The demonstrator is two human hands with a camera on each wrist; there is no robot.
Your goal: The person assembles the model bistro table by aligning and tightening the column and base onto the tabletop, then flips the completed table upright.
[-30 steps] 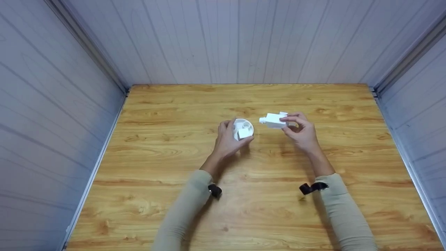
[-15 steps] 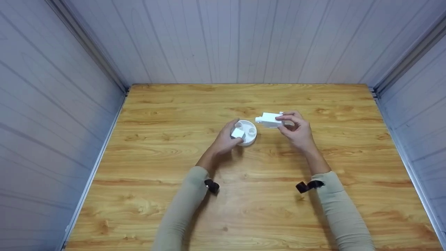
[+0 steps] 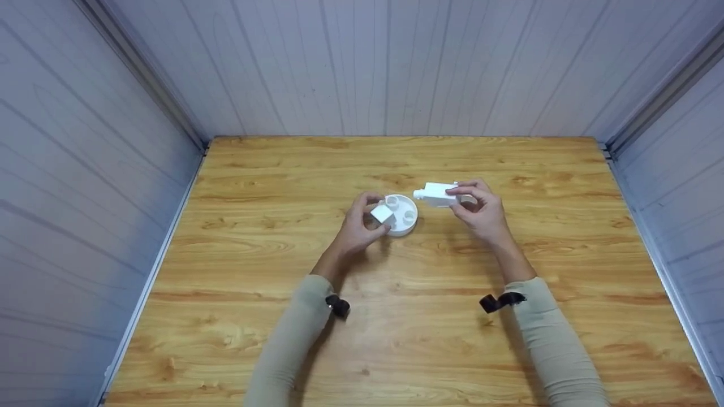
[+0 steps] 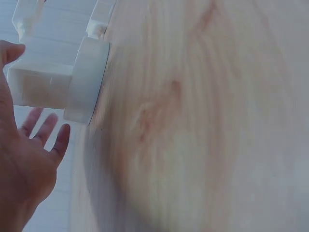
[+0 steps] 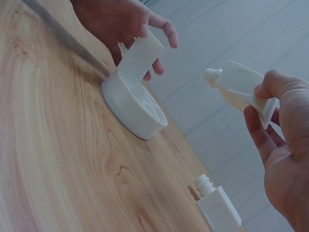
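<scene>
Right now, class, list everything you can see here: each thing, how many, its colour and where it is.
round base: one, white, mid-table.
block: one, white, tilted against the base.
held bottle piece: one, white, above the table.
spare bottle piece: one, white, lying on the table.
table: one, wooden.
walls: pale panels, three sides.
left hand: pinches the block.
right hand: grips the held bottle piece.
</scene>
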